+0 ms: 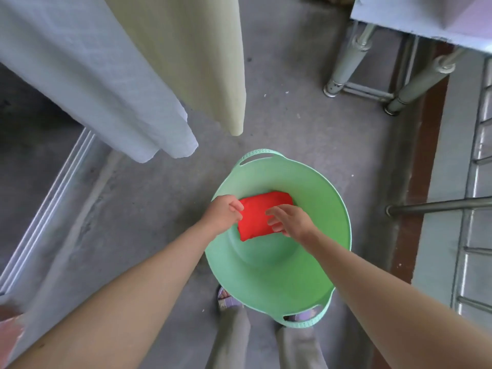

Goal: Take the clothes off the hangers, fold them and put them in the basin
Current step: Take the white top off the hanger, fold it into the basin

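Observation:
A folded red garment lies inside the green basin on the concrete floor. My left hand grips the garment's left edge with curled fingers. Over its right side hovers my right hand, fingers spread and loosely bent, fingertips at the cloth. Two garments hang above at the upper left: a pale blue one and a cream one. Their hangers are out of view.
A metal-legged table stands at the upper right. A metal railing and a horizontal bar run along the right. A sliding-door track lies at the left. My feet stand just before the basin.

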Available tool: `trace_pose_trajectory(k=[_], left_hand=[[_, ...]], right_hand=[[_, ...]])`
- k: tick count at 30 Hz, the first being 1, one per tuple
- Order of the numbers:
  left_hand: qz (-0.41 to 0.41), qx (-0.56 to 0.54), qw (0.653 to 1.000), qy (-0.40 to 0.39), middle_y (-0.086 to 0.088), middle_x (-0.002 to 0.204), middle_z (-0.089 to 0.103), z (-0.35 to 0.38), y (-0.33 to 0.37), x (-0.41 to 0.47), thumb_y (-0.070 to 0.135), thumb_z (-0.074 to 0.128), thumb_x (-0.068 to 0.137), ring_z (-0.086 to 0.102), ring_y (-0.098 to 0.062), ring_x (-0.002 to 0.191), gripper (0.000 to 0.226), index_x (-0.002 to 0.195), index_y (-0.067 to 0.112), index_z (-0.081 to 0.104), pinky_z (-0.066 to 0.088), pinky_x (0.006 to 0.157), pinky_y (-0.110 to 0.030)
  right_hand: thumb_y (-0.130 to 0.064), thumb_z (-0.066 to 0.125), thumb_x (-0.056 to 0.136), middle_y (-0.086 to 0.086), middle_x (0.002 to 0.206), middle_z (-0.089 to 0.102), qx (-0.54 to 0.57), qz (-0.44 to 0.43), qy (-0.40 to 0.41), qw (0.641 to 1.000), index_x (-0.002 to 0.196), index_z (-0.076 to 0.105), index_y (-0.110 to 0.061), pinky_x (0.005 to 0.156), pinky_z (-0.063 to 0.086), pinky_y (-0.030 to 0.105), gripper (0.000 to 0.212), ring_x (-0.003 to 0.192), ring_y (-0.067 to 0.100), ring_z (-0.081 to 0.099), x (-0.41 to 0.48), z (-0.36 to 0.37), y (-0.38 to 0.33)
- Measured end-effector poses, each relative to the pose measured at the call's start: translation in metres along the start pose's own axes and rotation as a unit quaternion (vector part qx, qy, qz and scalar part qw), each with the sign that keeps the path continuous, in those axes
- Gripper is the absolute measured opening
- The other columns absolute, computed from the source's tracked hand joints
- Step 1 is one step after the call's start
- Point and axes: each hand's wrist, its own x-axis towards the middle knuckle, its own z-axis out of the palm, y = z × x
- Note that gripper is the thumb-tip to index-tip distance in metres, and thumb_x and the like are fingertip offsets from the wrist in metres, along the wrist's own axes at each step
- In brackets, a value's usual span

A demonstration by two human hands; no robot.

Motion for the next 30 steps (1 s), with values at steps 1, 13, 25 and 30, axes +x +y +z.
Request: trace_pose_trajectory(k=[1,13,25,30], left_hand=[[0.013,0.005,1.0,0.002,-0.011,0.087,0.062,-0.012,0.006,-0.021,-0.004,0.059,0.083,0.056,-0.015,0.069,0.018,0.087,0.014,0.059,0.04,0.054,-0.014],[0.14,0.103,0.983,0.052,0.002,0.078,0.062,-0.092,0.05,-0.232,0.005,0.059,0.086,0.061,-0.014,0.072,0.02,0.08,0.025,0.058,0.047,0.071,-0.025],[0.237,0.242,0.907,0.25,0.012,0.089,0.066,-0.131,0.058,-0.48,0.018,0.058,0.089,0.062,-0.01,0.087,0.015,0.097,0.028,0.065,0.05,0.08,-0.028],[0.286,0.382,0.806,0.352,0.011,0.094,0.065,-0.156,0.043,-0.601,0.024,0.053,0.091,0.062,-0.016,0.086,0.012,0.097,0.028,0.063,0.051,0.072,-0.039]], right_hand=[[-0.016,0.045,0.097,0.017,0.096,0.068,0.007,-0.009,0.008,1.0,0.107,0.065,-0.001,0.048,0.042,0.01,0.027,0.072,0.02,0.058,-0.019,-0.004,-0.013],[-0.035,0.035,0.102,0.003,0.079,0.064,0.159,-0.1,0.042,0.981,0.097,0.067,-0.012,0.047,0.039,0.014,0.039,0.061,0.013,0.054,-0.204,0.032,-0.088],[-0.017,0.044,0.095,-0.007,0.067,0.066,0.016,-0.39,0.042,0.92,0.075,0.068,-0.018,0.06,0.041,0.015,0.032,0.056,0.004,0.056,-0.41,0.043,-0.167],[-0.021,0.041,0.099,0.002,0.072,0.067,0.052,-0.512,-0.002,0.857,0.082,0.069,-0.01,0.064,0.043,0.017,0.035,0.062,0.008,0.055,-0.507,0.087,-0.216]])
